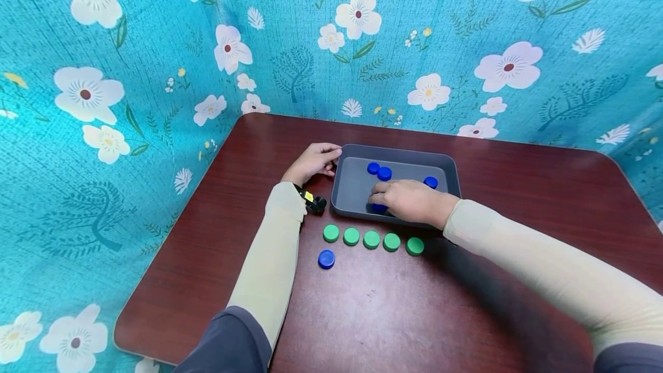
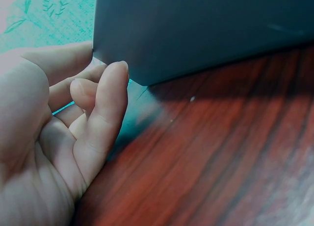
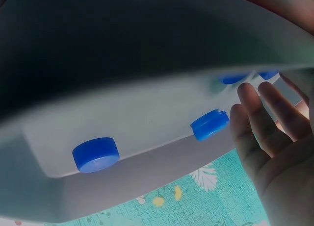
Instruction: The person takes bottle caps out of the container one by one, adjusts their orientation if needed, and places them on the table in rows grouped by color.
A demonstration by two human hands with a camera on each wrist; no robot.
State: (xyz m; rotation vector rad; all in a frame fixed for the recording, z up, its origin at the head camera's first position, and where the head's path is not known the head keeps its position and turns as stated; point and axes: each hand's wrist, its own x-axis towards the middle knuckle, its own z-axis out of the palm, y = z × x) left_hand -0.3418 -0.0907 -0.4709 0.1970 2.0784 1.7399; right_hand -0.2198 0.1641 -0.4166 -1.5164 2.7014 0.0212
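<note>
A grey rectangular tray stands on the table with several round blue caps in it. At its far left corner my left hand holds the rim; in the left wrist view, fingers curl beside the tray's outer wall. My right hand reaches into the tray, fingertips right at a blue cap by the near wall, partly covered by the hand. Its fingers look loosely extended in the right wrist view. Two blue caps sit side by side toward the back, another blue cap at the right.
Several green caps form a row on the dark red-brown table in front of the tray. One blue cap lies nearer, below the row's left end. A flowered turquoise curtain hangs along the table's back and left.
</note>
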